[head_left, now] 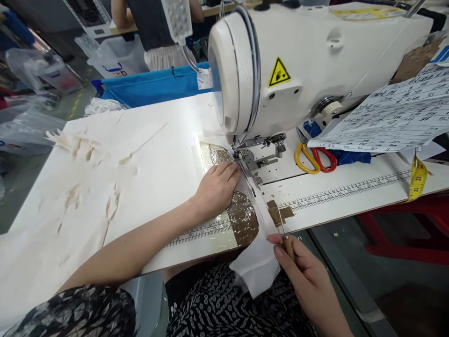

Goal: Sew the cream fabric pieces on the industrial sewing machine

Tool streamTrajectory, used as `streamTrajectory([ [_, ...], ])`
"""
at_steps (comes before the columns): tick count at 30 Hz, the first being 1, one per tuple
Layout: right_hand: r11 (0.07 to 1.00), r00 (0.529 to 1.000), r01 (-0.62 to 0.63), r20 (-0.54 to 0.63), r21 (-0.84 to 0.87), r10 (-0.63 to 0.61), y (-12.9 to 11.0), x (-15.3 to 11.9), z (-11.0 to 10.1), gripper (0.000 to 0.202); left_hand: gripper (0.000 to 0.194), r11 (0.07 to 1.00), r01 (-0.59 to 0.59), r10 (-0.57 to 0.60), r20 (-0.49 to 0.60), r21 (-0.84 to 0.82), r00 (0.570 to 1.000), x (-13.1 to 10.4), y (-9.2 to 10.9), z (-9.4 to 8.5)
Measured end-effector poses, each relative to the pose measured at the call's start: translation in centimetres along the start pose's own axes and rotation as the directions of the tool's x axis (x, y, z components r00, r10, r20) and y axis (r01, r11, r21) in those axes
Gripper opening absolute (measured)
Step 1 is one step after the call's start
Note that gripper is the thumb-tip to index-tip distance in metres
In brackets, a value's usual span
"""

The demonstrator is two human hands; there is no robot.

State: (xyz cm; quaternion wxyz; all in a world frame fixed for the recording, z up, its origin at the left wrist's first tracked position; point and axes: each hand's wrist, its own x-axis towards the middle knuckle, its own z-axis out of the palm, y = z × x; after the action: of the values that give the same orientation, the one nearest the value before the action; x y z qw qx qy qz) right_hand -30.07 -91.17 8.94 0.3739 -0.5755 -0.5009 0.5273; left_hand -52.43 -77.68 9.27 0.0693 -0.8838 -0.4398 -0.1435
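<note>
A white sewing machine (287,70) stands over the table, its needle area and presser foot just beyond my left hand (220,185). That hand lies flat on the white fabric beside the foot, fingers together and pointing at the needle. From the foot, the white fabric (259,269) runs toward me and hangs over the table's front edge. My right hand (298,262) is closed round an awl (288,245) with a wooden handle, its thin metal tip pointing up and away. The right thumb and index finger are close to the fabric's edge.
Scissors (315,159) with yellow and red handles lie right of the needle. More white fabric (94,182) spreads over the left of the table. A written paper sheet (389,112) and a yellow tape measure (417,178) are at the right. A person (147,28) is beyond the blue cloth (154,86).
</note>
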Motion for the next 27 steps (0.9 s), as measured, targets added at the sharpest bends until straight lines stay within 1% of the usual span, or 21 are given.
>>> streamTrajectory([
  [2,0.974,0.987,0.125,-0.075,-0.19,-0.142,0.1,0.0,-0.4,0.029,0.043,1.0,0.01,-0.011,0.019,0.015,1.0,0.1,0.4,-0.1],
  [3,0.952,0.977,0.165,-0.088,-0.258,-0.193,0.2,0.0,-0.4,0.028,0.043,1.0,0.018,-0.018,0.029,0.019,0.999,0.1,0.6,-0.1],
  [4,0.933,0.97,0.189,-0.09,-0.307,-0.226,0.3,0.0,-0.5,0.028,0.042,0.999,0.027,-0.028,0.037,0.02,0.999,0.1,0.7,-0.2],
  [6,0.906,0.965,0.207,-0.075,-0.37,-0.251,0.3,0.1,-0.3,0.029,0.042,0.999,0.045,-0.046,0.048,0.014,0.998,0.3,0.7,-0.2],
  [10,0.862,0.955,0.248,-0.037,-0.443,-0.294,-0.7,0.9,0.4,0.029,0.039,0.996,0.087,-0.087,0.042,-0.004,0.995,0.8,0.2,-0.2],
  [13,0.815,0.934,0.312,-0.001,-0.487,-0.358,-1.4,1.6,0.5,0.026,0.035,0.996,0.092,-0.092,0.01,-0.01,0.996,1.1,-0.3,-0.1],
  [15,0.793,0.923,0.336,0.008,-0.508,-0.385,-1.7,2.0,0.5,0.024,0.035,0.997,0.063,-0.064,-0.031,-0.047,0.997,1.1,-0.5,-0.1],
  [18,0.765,0.907,0.369,0.025,-0.528,-0.42,-1.8,2.2,0.5,0.022,0.038,0.99,-0.021,0.009,-0.09,-0.138,0.996,0.8,-0.9,-0.1],
  [21,0.738,0.895,0.392,0.041,-0.549,-0.445,-1.7,2.3,0.6,0.022,0.039,0.98,-0.081,0.062,-0.108,-0.179,0.992,0.6,-1.3,-0.1],
  [23,0.715,0.887,0.404,0.052,-0.57,-0.459,-1.6,2.6,0.6,0.022,0.039,0.982,-0.072,0.058,-0.088,-0.175,0.994,0.6,-1.4,0.1],
  [25,0.677,0.868,0.426,0.061,-0.601,-0.492,-1.7,2.9,0.8,0.023,0.039,0.988,-0.031,0.021,-0.068,-0.152,0.997,0.7,-1.4,0.4],
  [27,0.625,0.843,0.452,0.077,-0.637,-0.532,-2.0,3.4,1.0,0.023,0.038,0.993,0.018,-0.026,-0.072,-0.116,0.997,0.7,-1.4,0.5],
])
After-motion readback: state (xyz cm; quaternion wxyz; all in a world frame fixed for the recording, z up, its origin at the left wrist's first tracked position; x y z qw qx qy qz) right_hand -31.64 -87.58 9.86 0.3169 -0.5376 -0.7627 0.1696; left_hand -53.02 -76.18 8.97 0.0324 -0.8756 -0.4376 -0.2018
